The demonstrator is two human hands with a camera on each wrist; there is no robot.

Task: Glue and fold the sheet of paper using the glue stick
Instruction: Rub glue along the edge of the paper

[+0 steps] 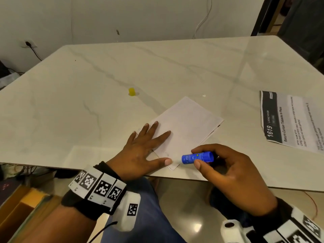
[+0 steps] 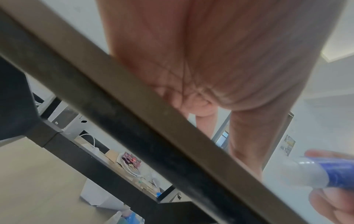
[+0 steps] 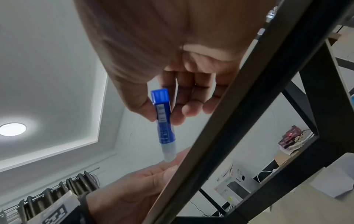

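A pale, marble-veined surface [image 1: 175,67] carries a white sheet of paper [image 1: 189,123] near its front edge, a small yellow cap [image 1: 131,91] standing well apart to the left, and a printed page [image 1: 291,121] (headed "1619") at the right edge.

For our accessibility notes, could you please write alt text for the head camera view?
A left hand presses flat on a folded white sheet of paper near the table edge, while the right hand pinches an uncapped blue glue stick, tip at the sheet's near corner. A yellow cap and a printed page lie farther off.
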